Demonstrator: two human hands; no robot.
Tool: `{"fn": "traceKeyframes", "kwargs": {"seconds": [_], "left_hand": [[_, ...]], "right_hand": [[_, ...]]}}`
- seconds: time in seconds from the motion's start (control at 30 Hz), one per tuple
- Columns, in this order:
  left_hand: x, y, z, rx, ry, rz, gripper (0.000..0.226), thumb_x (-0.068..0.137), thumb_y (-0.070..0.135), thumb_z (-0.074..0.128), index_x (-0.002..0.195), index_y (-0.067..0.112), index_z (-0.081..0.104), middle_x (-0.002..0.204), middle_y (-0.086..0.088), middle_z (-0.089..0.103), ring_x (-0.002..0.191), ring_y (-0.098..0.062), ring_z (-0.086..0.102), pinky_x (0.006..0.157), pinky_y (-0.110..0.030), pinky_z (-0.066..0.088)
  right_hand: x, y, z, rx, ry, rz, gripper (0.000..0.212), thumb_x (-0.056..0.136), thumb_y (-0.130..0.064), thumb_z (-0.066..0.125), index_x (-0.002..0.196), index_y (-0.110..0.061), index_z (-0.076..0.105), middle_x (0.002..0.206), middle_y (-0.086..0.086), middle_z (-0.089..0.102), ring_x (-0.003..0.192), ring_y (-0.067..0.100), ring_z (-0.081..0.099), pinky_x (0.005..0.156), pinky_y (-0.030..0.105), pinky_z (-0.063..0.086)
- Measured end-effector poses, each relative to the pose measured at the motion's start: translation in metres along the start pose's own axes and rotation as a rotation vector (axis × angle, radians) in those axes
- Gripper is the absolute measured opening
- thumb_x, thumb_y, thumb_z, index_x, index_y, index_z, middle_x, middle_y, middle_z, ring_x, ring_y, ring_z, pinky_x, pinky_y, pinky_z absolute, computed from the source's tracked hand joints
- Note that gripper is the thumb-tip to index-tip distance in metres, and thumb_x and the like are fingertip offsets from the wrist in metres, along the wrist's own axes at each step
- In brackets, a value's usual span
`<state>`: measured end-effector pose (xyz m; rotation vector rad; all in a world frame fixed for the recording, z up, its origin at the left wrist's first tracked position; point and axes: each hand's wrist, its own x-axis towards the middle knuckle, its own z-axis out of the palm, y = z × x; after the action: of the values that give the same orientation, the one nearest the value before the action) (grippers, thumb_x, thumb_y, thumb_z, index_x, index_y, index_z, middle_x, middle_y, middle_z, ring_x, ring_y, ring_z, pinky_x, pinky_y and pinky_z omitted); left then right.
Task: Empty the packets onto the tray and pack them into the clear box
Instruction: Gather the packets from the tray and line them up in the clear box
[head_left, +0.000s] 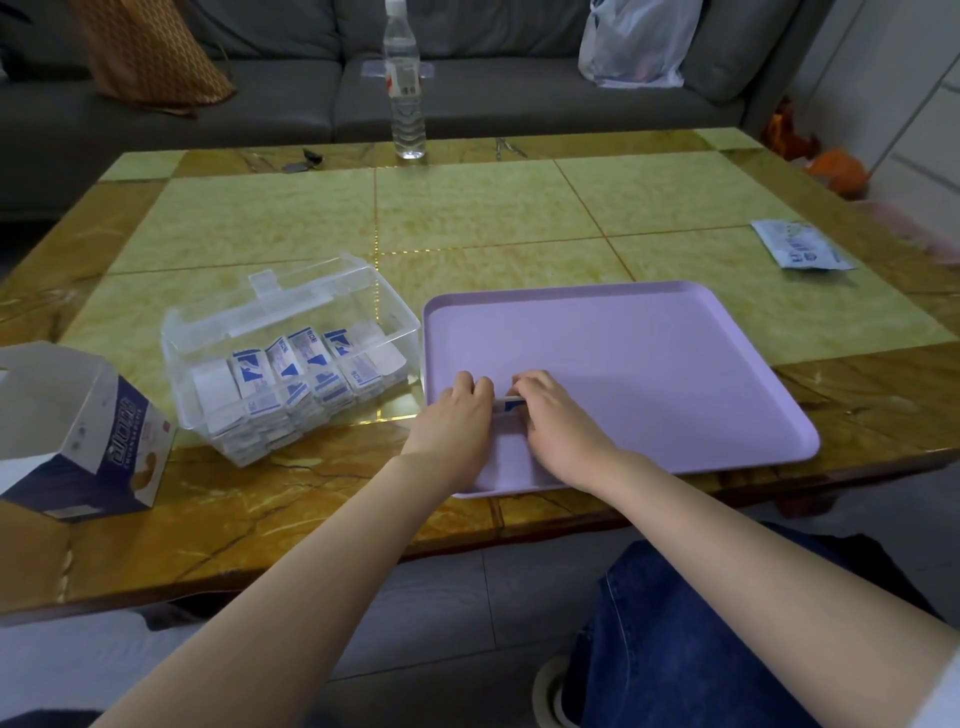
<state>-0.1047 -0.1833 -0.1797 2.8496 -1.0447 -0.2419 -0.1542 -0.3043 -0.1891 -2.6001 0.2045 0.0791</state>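
A lilac tray (649, 353) lies on the table in front of me. Over its near left part, my left hand (460, 415) and my right hand (553, 415) are closed from both sides on a small stack of white and blue packets (506, 404), mostly hidden by my fingers. To the left of the tray stands the clear box (291, 358), open at the top and filled with rows of the same white and blue packets (301, 379). Its clear lid (270, 291) stands up at the back.
An opened blue and white carton (88, 431) sits at the table's near left edge. A flat empty wrapper (800, 245) lies at the far right. A water bottle (404, 83) stands at the back edge, with a grey sofa behind.
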Motion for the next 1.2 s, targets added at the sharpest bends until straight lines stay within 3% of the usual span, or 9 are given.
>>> {"fn": "traceKeyframes", "kwargs": {"seconds": [0.13, 0.23, 0.4, 0.6, 0.8, 0.97, 1.07, 1.13, 1.2], "left_hand": [[-0.004, -0.001, -0.011, -0.034, 0.023, 0.004, 0.011, 0.095, 0.005, 0.035, 0.104, 0.012, 0.036, 0.104, -0.007, 0.050, 0.083, -0.028, 0.052, 0.058, -0.032, 0.032], [-0.010, -0.009, -0.024, -0.035, 0.083, 0.014, 0.011, 0.096, 0.007, 0.036, 0.098, 0.017, 0.033, 0.087, 0.000, 0.047, 0.067, -0.024, 0.043, 0.050, -0.030, 0.027], [-0.022, -0.030, -0.053, -0.071, 0.162, 0.048, 0.014, 0.097, 0.008, 0.036, 0.093, 0.020, 0.031, 0.086, 0.000, 0.048, 0.075, -0.027, 0.052, 0.056, -0.034, 0.033], [-0.039, -0.068, -0.084, -0.039, 0.125, 0.014, 0.009, 0.097, 0.016, 0.038, 0.091, 0.023, 0.036, 0.095, -0.003, 0.059, 0.085, -0.027, 0.057, 0.060, -0.035, 0.037], [-0.056, -0.097, -0.111, -0.074, 0.240, -0.069, 0.012, 0.096, 0.016, 0.040, 0.105, 0.019, 0.047, 0.101, -0.002, 0.058, 0.091, -0.027, 0.055, 0.064, -0.035, 0.040], [-0.068, -0.123, -0.111, -0.313, 0.443, -0.158, 0.032, 0.097, 0.021, 0.043, 0.128, 0.016, 0.036, 0.127, -0.003, 0.047, 0.097, -0.027, 0.056, 0.076, -0.039, 0.046], [-0.076, -0.141, -0.099, -0.241, 0.385, -0.192, 0.031, 0.096, 0.027, 0.044, 0.126, 0.019, 0.041, 0.123, -0.002, 0.051, 0.101, -0.024, 0.055, 0.084, -0.036, 0.042], [-0.081, -0.148, -0.089, -0.126, 0.280, -0.169, 0.024, 0.095, 0.034, 0.044, 0.115, 0.023, 0.050, 0.114, 0.003, 0.056, 0.106, -0.019, 0.051, 0.089, -0.033, 0.034], [-0.083, -0.151, -0.082, -0.096, 0.219, -0.145, 0.020, 0.095, 0.037, 0.044, 0.106, 0.025, 0.056, 0.109, 0.008, 0.060, 0.106, -0.017, 0.050, 0.090, -0.033, 0.030]], "right_hand": [[-0.003, -0.004, -0.012, -0.055, 0.053, -0.035, 0.022, 0.096, -0.003, 0.038, 0.113, -0.006, 0.053, 0.118, 0.007, 0.047, 0.110, 0.022, 0.044, 0.090, 0.034, 0.040], [-0.009, -0.014, -0.024, -0.097, 0.052, -0.107, 0.018, 0.097, -0.006, 0.040, 0.111, -0.008, 0.051, 0.110, 0.007, 0.049, 0.102, 0.023, 0.048, 0.084, 0.037, 0.043], [-0.016, -0.043, -0.037, -0.013, 0.136, -0.193, 0.019, 0.100, -0.020, 0.035, 0.112, -0.011, 0.048, 0.100, 0.005, 0.061, 0.085, 0.027, 0.059, 0.074, 0.046, 0.047], [-0.001, -0.089, -0.048, -0.051, 0.214, -0.290, 0.015, 0.095, -0.022, 0.051, 0.098, -0.018, 0.064, 0.092, -0.001, 0.068, 0.085, 0.022, 0.061, 0.073, 0.040, 0.050], [0.019, -0.135, -0.055, -0.043, 0.154, -0.319, 0.013, 0.090, -0.026, 0.058, 0.092, -0.022, 0.070, 0.081, -0.006, 0.066, 0.080, 0.017, 0.061, 0.071, 0.035, 0.050], [0.046, -0.156, -0.048, -0.032, 0.139, -0.270, 0.013, 0.088, -0.022, 0.059, 0.088, -0.016, 0.071, 0.074, -0.004, 0.065, 0.074, 0.016, 0.060, 0.066, 0.029, 0.047], [0.077, -0.157, -0.039, -0.010, 0.162, -0.186, 0.018, 0.084, -0.015, 0.059, 0.080, 0.000, 0.069, 0.075, 0.014, 0.069, 0.072, 0.028, 0.061, 0.067, 0.035, 0.052], [0.095, -0.157, -0.032, -0.017, 0.141, -0.110, 0.020, 0.080, -0.010, 0.057, 0.073, 0.008, 0.064, 0.067, 0.023, 0.058, 0.059, 0.025, 0.047, 0.059, 0.027, 0.041], [0.108, -0.160, -0.025, -0.058, 0.097, -0.048, 0.025, 0.079, -0.008, 0.055, 0.055, 0.000, 0.053, 0.055, 0.013, 0.042, 0.057, 0.018, 0.035, 0.054, 0.025, 0.028]]}}
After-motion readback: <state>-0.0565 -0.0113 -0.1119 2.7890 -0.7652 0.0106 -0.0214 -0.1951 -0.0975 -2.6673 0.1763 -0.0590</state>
